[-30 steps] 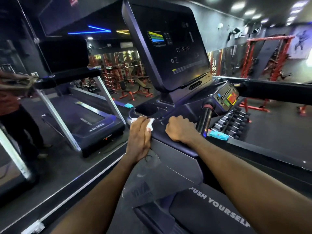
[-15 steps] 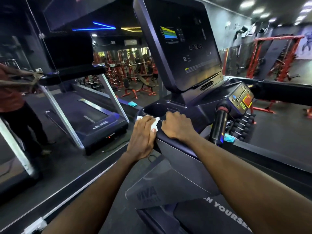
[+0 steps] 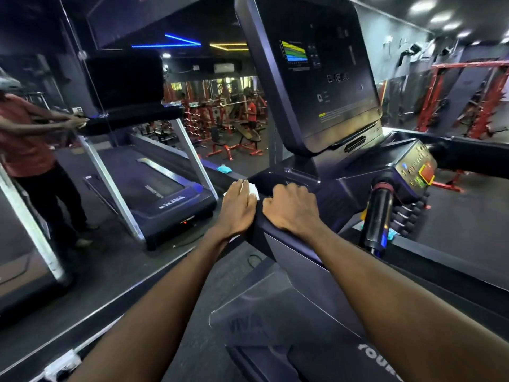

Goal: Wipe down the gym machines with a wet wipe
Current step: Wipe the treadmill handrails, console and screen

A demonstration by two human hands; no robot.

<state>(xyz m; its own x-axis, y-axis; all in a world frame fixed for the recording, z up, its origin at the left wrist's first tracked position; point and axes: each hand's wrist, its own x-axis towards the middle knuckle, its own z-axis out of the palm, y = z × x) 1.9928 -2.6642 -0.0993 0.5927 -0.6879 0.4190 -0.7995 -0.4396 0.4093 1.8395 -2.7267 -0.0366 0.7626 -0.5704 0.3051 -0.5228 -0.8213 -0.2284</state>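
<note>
Pressing flat with straightened fingers, the left hand (image 3: 238, 209) is holding a white wet wipe (image 3: 252, 191) down on the left end of the treadmill's handrail (image 3: 278, 238); only a corner of the wipe is peeking out past the fingertips, the rest lying hidden beneath the palm. Just beside it, nearly touching, the right hand (image 3: 290, 206) is curling its fingers over the top edge of the same rail and gripping it, carrying no wipe itself.

Beyond the knuckles, the cup-holder recess (image 3: 281, 179) is sitting immediately ahead of both hands, and above it the big console screen (image 3: 316, 78) is tilting back. To the right, a button panel (image 3: 418, 169) and an upright black grip (image 3: 378, 216) are standing well apart from the wipe. A mirror (image 3: 110, 133) on the left is showing the reflection of the treadmill and the person.

As for progress, I judge the work to be at an early or middle stage on this one machine: the wipe is sitting on the rail's left end, while the screen, panel, grip and right-hand rail are looking untouched, though no wet streaks are visible anywhere to confirm it. Other machines in the room are probably waiting too.
</note>
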